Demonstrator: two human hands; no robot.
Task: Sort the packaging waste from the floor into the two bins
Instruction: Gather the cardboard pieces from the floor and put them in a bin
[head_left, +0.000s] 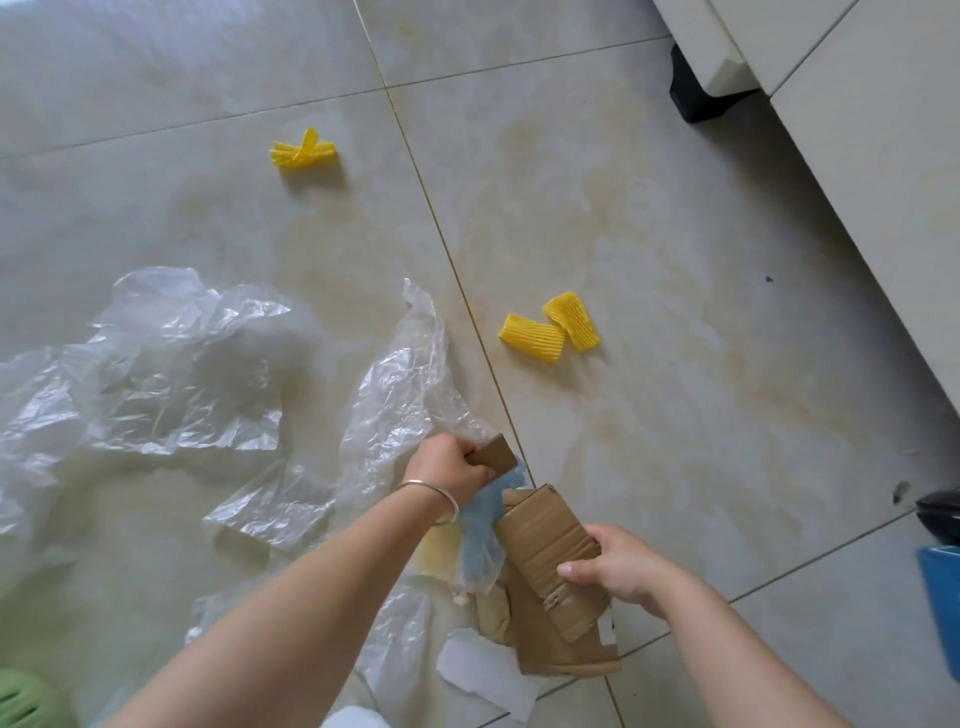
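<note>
Left hand (451, 464) fingers curled on small cardboard scrap (496, 453); right hand (613, 564) pinching stiff, light cardboard sheet (550, 540) by edge — easy grab.

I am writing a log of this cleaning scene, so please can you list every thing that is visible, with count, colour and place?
foam nets: three, yellow; one far on the floor, two together right of centre.
plastic sheets: several, clear, crumpled; left and centre floor.
small cardboard piece: one, brown; in the left hand.
cardboard pieces: a few, brown; in the right hand and under it.
blue bag: one, pale blue; hangs below the left hand.
white paper: one; bottom centre floor.
blue bin: one; right edge.
left hand: grips the small cardboard piece; a bracelet on the wrist.
right hand: holds cardboard.
</note>
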